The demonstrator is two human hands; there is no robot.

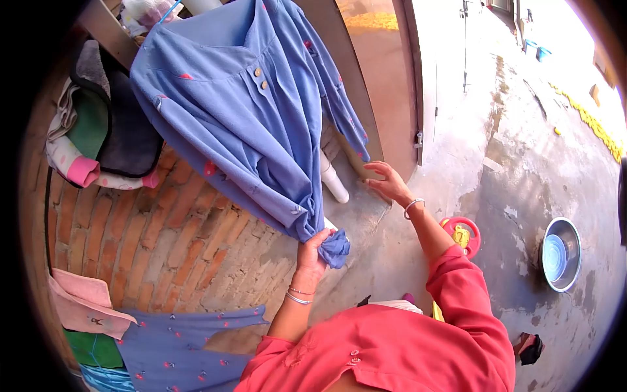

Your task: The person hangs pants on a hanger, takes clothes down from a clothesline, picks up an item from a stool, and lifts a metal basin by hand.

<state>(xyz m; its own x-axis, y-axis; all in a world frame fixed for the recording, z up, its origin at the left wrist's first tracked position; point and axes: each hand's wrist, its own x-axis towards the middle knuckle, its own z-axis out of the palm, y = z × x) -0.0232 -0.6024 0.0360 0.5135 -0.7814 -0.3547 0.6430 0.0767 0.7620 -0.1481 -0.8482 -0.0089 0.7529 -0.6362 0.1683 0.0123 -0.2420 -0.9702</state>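
A blue long-sleeved garment [228,111] with small red prints and two buttons hangs from a hanger at the upper left. Its lower end is bunched inside my left hand [312,256], whose fingers are wrapped round the cloth. My right hand [386,183] is beside the tip of the garment's hanging sleeve, with fingers apart and nothing held. Matching blue printed cloth [183,346] hangs at the lower left.
A brick wall [130,228] stands at the left, with dark and pink textiles [108,124] hanging on it. White pipe [333,178] runs behind the garment. On the concrete floor are a metal basin [573,255] and a red round object [471,238].
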